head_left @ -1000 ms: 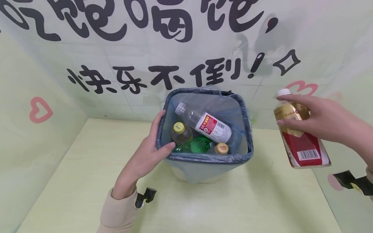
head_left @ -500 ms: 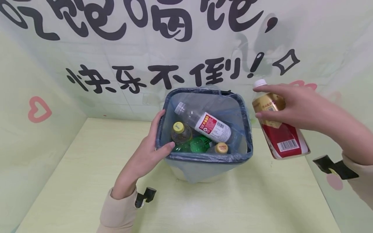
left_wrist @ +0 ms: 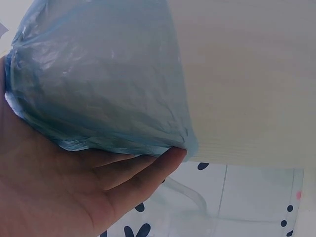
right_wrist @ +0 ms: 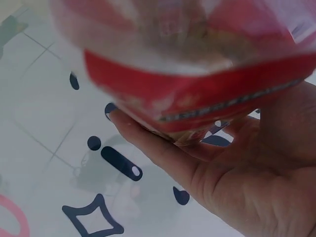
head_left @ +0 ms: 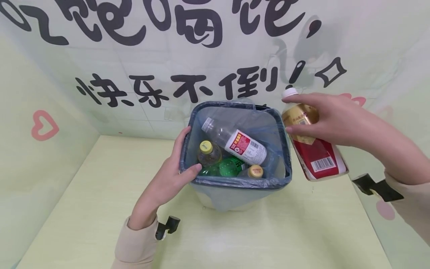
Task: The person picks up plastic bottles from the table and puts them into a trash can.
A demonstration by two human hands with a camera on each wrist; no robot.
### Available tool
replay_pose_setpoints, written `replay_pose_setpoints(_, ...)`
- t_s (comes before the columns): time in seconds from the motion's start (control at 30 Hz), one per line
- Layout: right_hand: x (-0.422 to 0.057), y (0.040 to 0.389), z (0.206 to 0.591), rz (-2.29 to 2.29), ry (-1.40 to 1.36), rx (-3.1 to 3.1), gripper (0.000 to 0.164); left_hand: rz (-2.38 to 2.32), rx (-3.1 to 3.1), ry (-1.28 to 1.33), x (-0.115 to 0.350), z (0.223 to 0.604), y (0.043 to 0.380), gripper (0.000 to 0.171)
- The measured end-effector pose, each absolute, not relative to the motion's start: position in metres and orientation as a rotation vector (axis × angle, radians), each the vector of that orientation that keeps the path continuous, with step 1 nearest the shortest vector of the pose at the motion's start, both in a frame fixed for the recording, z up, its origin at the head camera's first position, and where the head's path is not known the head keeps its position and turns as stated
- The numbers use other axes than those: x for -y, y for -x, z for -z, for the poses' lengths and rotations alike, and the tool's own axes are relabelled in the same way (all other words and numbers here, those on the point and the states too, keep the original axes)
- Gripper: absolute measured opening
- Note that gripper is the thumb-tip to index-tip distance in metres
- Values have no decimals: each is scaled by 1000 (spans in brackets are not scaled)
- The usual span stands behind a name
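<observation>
At the lined trash can (head_left: 231, 196), my left hand (head_left: 169, 177) grips the left rim, thumb over the edge and fingers along the outer side. In the left wrist view those fingers (left_wrist: 143, 180) lie against the blue bag (left_wrist: 108, 74). My right hand (head_left: 339, 119) holds a plastic bottle (head_left: 315, 155) with a white cap and a red-and-gold label. It hangs tilted in the air just right of the can, cap up and leaning left. The right wrist view shows the red label (right_wrist: 197, 98) close up, with the hand (right_wrist: 237, 173) around the bottle.
Inside the can lie a clear bottle (head_left: 246, 147) with a white-and-red label, a yellow-capped bottle (head_left: 208, 153), a green bottle (head_left: 231, 166) and a bottle with a tan cap (head_left: 256, 171). The can stands on a pale table (head_left: 100, 209) before a lettered wall (head_left: 151, 59).
My right hand has carried the red-and-gold bottle leftward and slightly up, nearer the can's right rim. My left hand and the can have stayed in place.
</observation>
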State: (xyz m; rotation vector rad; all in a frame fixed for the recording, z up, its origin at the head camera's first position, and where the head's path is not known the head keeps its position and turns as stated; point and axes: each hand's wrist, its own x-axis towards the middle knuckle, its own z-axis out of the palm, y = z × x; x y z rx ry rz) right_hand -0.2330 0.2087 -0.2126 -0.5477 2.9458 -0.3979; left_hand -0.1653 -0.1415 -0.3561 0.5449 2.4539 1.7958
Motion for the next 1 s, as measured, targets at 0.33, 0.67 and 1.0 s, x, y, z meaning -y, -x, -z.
replay_pose_setpoints(0.33, -174, 235, 202, 345, 651, -2926, 72, -1812, -2434, -532, 141, 356, 165, 84)
replay_pose_setpoints(0.67, -153, 234, 193, 309, 709, -2878, 70, -1810, -2431, -535, 140, 355, 165, 84)
replay_pose_setpoints(1.0, -146, 235, 187, 287, 747, -2867, 69, -1813, -2429, -522, 141, 355, 164, 84)
